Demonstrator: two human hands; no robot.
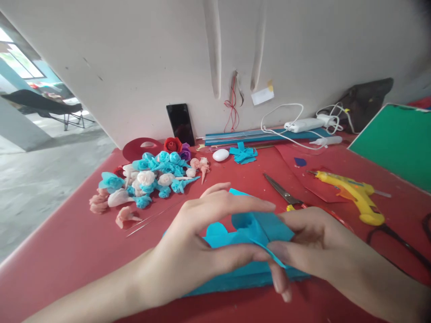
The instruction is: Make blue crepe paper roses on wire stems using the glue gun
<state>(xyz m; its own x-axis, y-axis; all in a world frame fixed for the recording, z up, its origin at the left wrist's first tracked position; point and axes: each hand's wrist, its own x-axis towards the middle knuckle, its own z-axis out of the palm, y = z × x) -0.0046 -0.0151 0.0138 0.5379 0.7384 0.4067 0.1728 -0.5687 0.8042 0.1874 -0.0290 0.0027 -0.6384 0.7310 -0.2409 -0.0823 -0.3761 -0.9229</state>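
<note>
A piece of blue crepe paper (pixel 259 229), curled and folded, is held between both hands above the table. My left hand (pixel 198 242) curves around it from the left, its thumb along the lower edge and the index finger stretched over the top. From the right, my right hand (pixel 313 237) pinches the paper's lower right edge, thumb in front. Beneath the hands lies a larger sheet of blue paper (pixel 232 282), partly covered by them. Scissors (pixel 284 193) with red handles rest just beyond my right hand.
A heap of blue, white and pink paper roses (pixel 146 179) lies at the left. Near the wall are a phone (pixel 181 124), a white egg-shaped object (pixel 221 155), blue strips (pixel 243 153) and a white power strip (pixel 303 124). A yellow glue gun (pixel 357 193) sits at the right.
</note>
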